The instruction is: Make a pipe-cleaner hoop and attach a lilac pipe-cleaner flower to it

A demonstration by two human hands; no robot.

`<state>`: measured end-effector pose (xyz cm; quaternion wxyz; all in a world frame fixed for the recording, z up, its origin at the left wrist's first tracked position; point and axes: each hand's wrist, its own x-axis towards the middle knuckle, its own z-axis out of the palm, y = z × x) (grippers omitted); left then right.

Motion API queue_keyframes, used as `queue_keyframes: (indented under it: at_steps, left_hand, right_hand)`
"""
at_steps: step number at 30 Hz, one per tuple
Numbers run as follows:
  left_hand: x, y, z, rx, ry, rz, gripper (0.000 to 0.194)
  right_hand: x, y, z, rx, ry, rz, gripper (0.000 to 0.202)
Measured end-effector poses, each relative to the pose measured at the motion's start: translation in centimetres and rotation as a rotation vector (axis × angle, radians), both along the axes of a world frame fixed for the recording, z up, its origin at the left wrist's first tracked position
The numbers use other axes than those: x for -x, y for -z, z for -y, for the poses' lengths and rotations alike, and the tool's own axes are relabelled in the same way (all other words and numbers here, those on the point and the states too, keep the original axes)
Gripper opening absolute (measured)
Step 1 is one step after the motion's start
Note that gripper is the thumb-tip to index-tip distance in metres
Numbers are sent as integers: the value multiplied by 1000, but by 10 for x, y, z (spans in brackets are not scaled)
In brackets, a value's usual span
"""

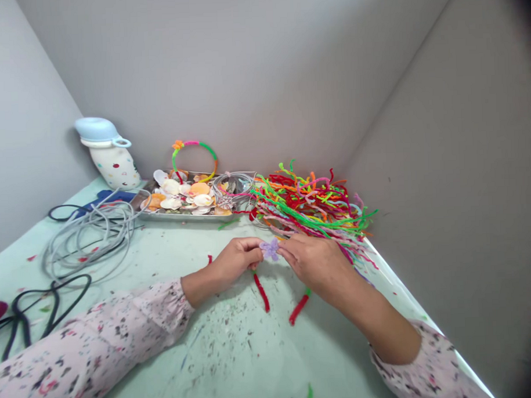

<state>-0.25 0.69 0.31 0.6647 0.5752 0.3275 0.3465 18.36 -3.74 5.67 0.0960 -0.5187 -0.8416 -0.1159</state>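
A small purple flower (271, 249), fuzzy like bent pipe cleaner, is held just above the table between both hands. My left hand (235, 262) pinches its left petal between thumb and forefinger. From the other side my right hand (313, 261) grips it with closed fingertips. Below my left fingers a red pipe cleaner end (260, 292) with a bit of green sticks out toward me. Another red end (299, 310), also tipped green, shows under my right hand. Whether these two ends join behind the hands is hidden.
A pile of coloured pipe cleaners (313, 203) lies behind my right hand. Seashells fill a metal tray (192, 217), with a pipe cleaner ring (208, 147) standing on it. Coiled grey cable (93, 240), a black cord (55, 299) and a bottle (114, 163) are at left.
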Motion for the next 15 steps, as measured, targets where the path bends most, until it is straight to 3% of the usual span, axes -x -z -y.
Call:
queue_keyframes:
  at_steps: [10, 15]
  left_hand:
    - [2, 0, 1, -54, 6, -104, 15]
    - [2, 3, 0, -151, 28, -203, 20]
  right_hand:
    - [-2, -8, 2, 21, -18, -109, 13]
    - [4, -10, 3, -31, -157, -230, 16]
